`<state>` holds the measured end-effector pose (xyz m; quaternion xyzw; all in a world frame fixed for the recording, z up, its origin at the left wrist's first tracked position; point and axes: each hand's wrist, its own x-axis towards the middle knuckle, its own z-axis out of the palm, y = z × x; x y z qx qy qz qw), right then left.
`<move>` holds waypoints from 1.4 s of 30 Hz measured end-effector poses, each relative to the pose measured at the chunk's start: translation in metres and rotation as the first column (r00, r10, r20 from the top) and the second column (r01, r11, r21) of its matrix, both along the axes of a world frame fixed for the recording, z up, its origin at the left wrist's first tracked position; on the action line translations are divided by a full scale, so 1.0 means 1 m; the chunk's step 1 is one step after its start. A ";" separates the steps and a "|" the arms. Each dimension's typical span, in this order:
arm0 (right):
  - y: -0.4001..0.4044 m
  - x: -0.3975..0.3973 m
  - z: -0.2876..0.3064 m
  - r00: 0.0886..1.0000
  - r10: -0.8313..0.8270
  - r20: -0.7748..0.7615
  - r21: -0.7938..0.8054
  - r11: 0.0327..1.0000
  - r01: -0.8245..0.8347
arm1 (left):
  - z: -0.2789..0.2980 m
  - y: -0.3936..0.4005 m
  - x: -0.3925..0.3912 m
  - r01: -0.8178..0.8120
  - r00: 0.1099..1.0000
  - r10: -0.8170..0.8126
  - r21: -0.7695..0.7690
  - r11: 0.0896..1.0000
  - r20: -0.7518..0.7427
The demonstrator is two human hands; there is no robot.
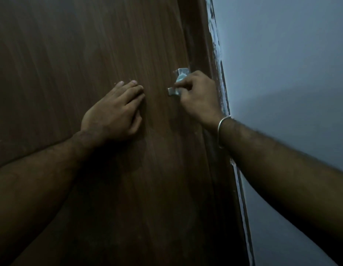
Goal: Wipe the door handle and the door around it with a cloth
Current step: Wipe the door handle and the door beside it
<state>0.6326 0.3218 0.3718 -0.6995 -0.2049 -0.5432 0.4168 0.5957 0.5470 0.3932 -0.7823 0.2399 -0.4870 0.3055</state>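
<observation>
Although both hands are at the door (90, 45), no cloth is visible, so wiping appears unstarted. Right hand (197, 96) grips the metal handle (173, 91); left hand (113, 112) presses flat just beside it.

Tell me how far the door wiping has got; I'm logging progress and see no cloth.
Nothing looks wiped yet, and no cloth shows in the picture. In hand: the right hand grips the metal door latch, while the left hand lies flat on the brown door beside it. Left to do: wiping the latch and the door around it.
</observation>
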 end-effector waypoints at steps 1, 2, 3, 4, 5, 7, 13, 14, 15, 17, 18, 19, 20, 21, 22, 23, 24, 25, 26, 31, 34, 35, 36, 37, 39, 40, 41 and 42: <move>-0.009 0.003 0.006 0.998 -0.023 -0.053 0.008 1.000 0.024 | 0.000 0.000 0.000 0.000 1.000 0.000 -0.002 1.000 0.004; -0.018 0.005 0.011 0.993 -0.040 -0.107 0.019 0.999 0.042 | 0.000 0.000 -0.001 0.002 1.000 -0.002 -0.004 1.000 0.008; -0.024 0.007 0.015 0.987 -0.058 -0.149 0.024 0.998 0.062 | 0.000 -0.001 -0.001 0.005 1.000 -0.005 -0.005 1.000 0.007; -0.026 0.007 0.017 0.983 -0.080 -0.168 0.008 0.997 0.082 | 0.000 -0.001 0.000 0.006 1.000 -0.006 -0.005 1.000 0.004; -0.022 0.005 0.016 0.980 -0.104 -0.167 -0.028 0.995 0.100 | 0.000 -0.001 0.000 0.006 1.000 -0.006 -0.004 1.000 0.001; -0.007 -0.003 0.010 0.987 -0.126 -0.104 -0.116 0.987 0.114 | 0.001 0.000 0.000 0.007 1.000 -0.007 -0.005 1.000 -0.001; -0.030 0.004 0.013 0.977 -0.154 -0.146 -0.177 0.976 0.127 | 0.001 0.000 -0.002 0.010 1.000 -0.010 -0.006 1.000 -0.017; -0.037 0.008 0.015 0.967 -0.169 -0.190 -0.147 0.979 0.142 | 0.001 0.000 -0.002 0.010 1.000 -0.010 -0.003 1.000 -0.021; -0.042 0.011 0.017 0.960 -0.179 -0.214 -0.123 0.980 0.155 | 0.001 0.000 -0.002 0.009 1.000 -0.009 -0.003 1.000 -0.023; -0.037 0.012 0.017 0.958 -0.207 -0.197 -0.112 0.976 0.188 | 0.002 0.000 -0.002 0.009 1.000 -0.009 -0.001 1.000 -0.017; -0.031 0.011 0.015 0.965 -0.208 -0.159 -0.113 0.975 0.192 | 0.001 0.000 -0.002 0.010 1.000 -0.010 -0.002 1.000 -0.014; -0.023 0.009 0.011 0.976 -0.190 -0.109 -0.121 0.977 0.177 | 0.001 -0.001 -0.002 0.014 1.000 -0.014 -0.007 1.000 -0.012; -0.016 0.007 0.008 0.985 -0.164 -0.059 -0.140 0.978 0.154 | 0.001 0.000 -0.001 0.021 1.000 -0.021 -0.012 1.000 -0.013; -0.010 0.006 0.004 0.990 -0.140 -0.018 -0.168 0.977 0.135 | 0.001 0.000 -0.001 0.023 1.000 -0.024 -0.011 1.000 -0.015; -0.008 0.006 0.002 0.992 -0.127 0.004 -0.190 0.974 0.125 | 0.001 0.001 -0.001 0.021 1.000 -0.021 -0.006 1.000 -0.018; -0.011 0.008 0.003 0.992 -0.127 -0.001 -0.195 0.973 0.124 | 0.002 0.001 -0.001 0.015 1.000 -0.015 -0.001 1.000 -0.019; -0.017 0.010 0.006 0.990 -0.137 -0.035 -0.181 0.975 0.128 | 0.002 0.002 0.000 0.012 1.000 -0.012 0.002 1.000 -0.019; -0.024 0.013 0.010 0.984 -0.150 -0.095 -0.155 0.979 0.134 | 0.003 0.002 0.000 0.010 1.000 -0.010 0.003 1.000 -0.019; -0.031 0.014 0.014 0.973 -0.165 -0.159 -0.127 0.981 0.145 | 0.003 0.002 0.000 0.010 1.000 -0.010 0.001 1.000 -0.021; -0.010 0.005 0.004 0.965 -0.239 -0.107 -0.139 0.965 0.224 | 0.002 0.003 0.005 0.006 1.000 -0.006 0.007 1.000 -0.006; 0.017 -0.009 -0.002 0.986 -0.156 0.063 -0.171 0.971 0.164 | 0.002 0.004 0.007 0.019 1.000 -0.019 -0.006 1.000 0.003; 0.018 -0.013 0.001 0.990 -0.126 0.065 -0.174 0.975 0.136 | 0.002 0.003 0.007 0.030 1.000 -0.030 -0.009 1.000 0.006; 0.016 -0.016 0.004 0.995 -0.088 0.040 -0.189 0.977 0.094 | 0.001 0.002 0.007 0.040 0.999 -0.040 -0.012 0.999 0.006; 0.011 -0.018 0.008 1.000 -0.022 -0.008 -0.219 0.976 0.019 | 0.000 0.001 0.007 0.047 0.999 -0.047 -0.016 0.999 0.001; 0.003 -0.023 0.015 0.974 0.185 -0.127 -0.254 0.943 -0.213 | 0.000 -0.001 0.005 0.051 0.999 -0.051 -0.039 0.998 -0.003; -0.001 -0.025 0.018 0.947 0.277 -0.162 -0.207 0.929 -0.307 | 0.001 -0.001 0.003 0.046 0.999 -0.047 -0.050 0.998 -0.005; -0.008 -0.023 0.022 0.930 0.329 -0.161 -0.106 0.932 -0.348 | 0.001 -0.002 0.001 0.040 0.999 -0.040 -0.057 0.998 -0.012; -0.016 -0.019 0.028 0.932 0.334 -0.140 0.021 0.942 -0.334 | 0.002 -0.004 -0.002 0.026 0.999 -0.028 -0.062 0.998 -0.024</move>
